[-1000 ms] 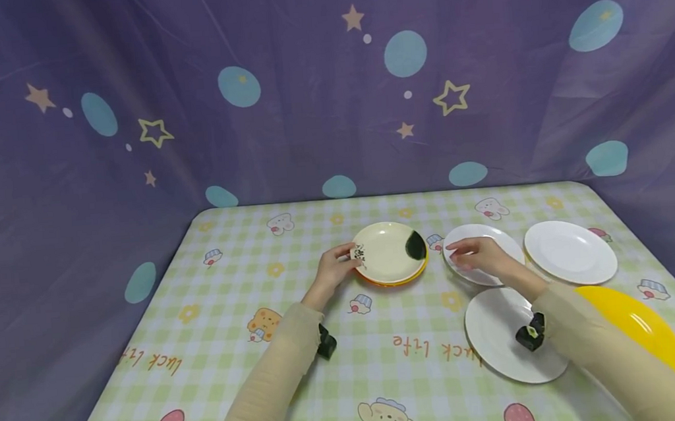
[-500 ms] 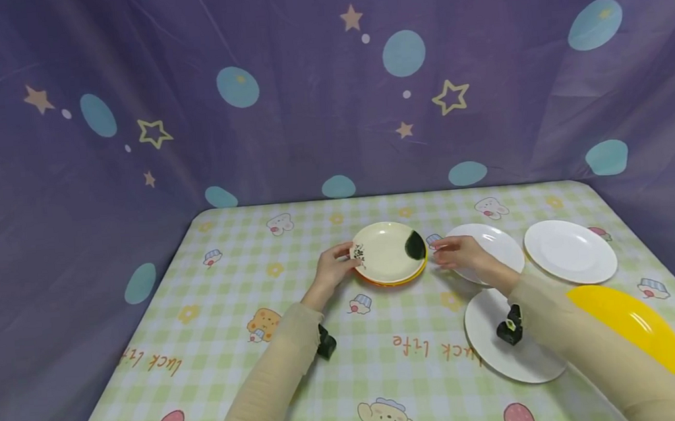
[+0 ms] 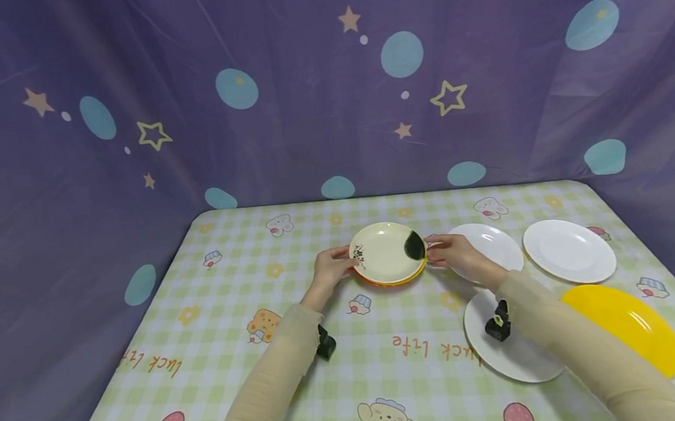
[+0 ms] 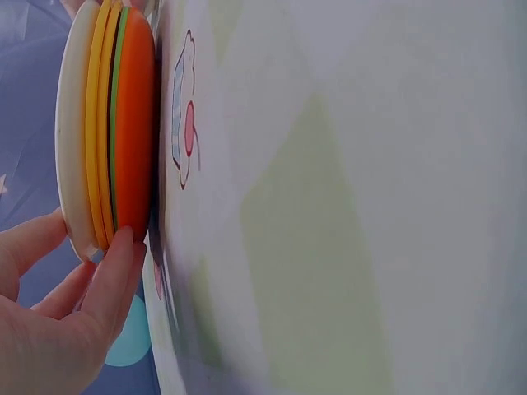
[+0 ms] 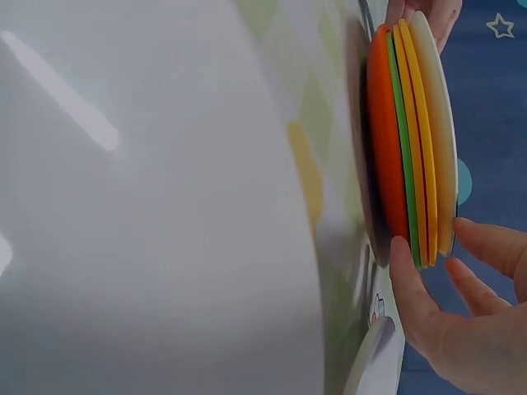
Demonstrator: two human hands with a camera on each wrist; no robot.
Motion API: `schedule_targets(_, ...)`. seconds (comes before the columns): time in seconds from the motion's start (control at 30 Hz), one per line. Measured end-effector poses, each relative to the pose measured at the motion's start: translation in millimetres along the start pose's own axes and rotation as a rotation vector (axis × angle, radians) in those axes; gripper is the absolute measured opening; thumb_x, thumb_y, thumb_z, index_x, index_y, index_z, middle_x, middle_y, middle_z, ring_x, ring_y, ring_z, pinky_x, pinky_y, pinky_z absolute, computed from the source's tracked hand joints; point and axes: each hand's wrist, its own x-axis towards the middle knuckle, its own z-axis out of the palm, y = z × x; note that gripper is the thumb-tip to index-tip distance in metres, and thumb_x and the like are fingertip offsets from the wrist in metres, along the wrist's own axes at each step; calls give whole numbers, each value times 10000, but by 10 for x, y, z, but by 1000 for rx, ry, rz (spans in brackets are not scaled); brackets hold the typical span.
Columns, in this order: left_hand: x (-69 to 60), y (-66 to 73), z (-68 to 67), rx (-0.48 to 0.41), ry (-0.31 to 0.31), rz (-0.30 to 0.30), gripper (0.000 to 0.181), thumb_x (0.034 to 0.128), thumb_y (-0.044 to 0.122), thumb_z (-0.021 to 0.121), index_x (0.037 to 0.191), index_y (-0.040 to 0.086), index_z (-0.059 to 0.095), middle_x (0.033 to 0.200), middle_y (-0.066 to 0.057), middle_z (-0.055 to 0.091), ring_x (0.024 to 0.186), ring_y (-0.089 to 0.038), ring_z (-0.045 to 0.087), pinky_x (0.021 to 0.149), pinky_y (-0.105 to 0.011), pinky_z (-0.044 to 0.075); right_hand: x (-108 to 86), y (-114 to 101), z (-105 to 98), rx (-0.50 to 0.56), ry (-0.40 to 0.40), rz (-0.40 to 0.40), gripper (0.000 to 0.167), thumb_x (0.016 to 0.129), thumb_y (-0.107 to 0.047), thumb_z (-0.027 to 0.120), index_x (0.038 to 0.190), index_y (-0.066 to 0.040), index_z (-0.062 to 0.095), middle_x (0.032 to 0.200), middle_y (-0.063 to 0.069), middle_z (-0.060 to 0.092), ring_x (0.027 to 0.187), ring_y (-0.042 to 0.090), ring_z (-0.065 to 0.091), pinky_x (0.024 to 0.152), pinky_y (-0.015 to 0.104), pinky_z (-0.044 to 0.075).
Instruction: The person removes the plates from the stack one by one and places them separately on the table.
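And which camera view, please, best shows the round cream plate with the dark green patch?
The head view: it shows the round cream plate from above, patterned face included. Both wrist views show it only edge-on, topping the stack of coloured dishes.

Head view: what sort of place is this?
Probably a curtained-off tabletop booth, perhaps for recording; the wider room is hidden. Signs: purple star-print fabric behind and at the sides, a checked cartoon tablecloth, and a plate stack near loose white plates.
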Motion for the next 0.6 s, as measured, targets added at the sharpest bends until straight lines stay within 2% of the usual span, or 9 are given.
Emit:
schedule_targets(0.23, -6, 9, -12, 8, 25, 28, 342, 723, -16, 672, 1061, -19, 620, 913, -157, 627, 683, -116, 586, 624, -245, 534, 11, -23, 24, -5, -20, -7, 478, 858, 77, 446, 1294, 162, 270, 906, 70, 585, 791, 100, 604, 883, 374, 440)
schedule_targets(0.33, -12, 18, -14, -8, 27, 32, 330, 721, -27, 668, 1047, -36, 621, 905, -173, 629, 652, -106, 586, 622, -250, 536, 9, -28, 27, 0, -20, -5, 475, 859, 77, 450, 1293, 159, 277, 995, 159, 580, 801, 112, 604, 893, 387, 431)
schedule_targets(0.47, -20, 23, -15, -17, 41, 40, 309, 719, -35, 665, 1026, -51, 628, 894, -189, 637, 625, -101, 590, 621, -264, 538, 12, -22, 35, -8, -24, -12, 473, 857, 74, 457, 1288, 164, 282, 1166, 310, 480, 825, 129, 607, 895, 388, 427)
schedule_targets(0.6, -17, 19, -12, -14, 59, 47, 296, 719, -42, 659, 1012, -63, 631, 873, -198, 644, 615, -115, 602, 605, -266, 539, 23, -22, 49, -13, -20, -7, 464, 856, 72, 457, 1282, 161, 296, 1239, 348, 391, 838, 138, 610, 886, 373, 436)
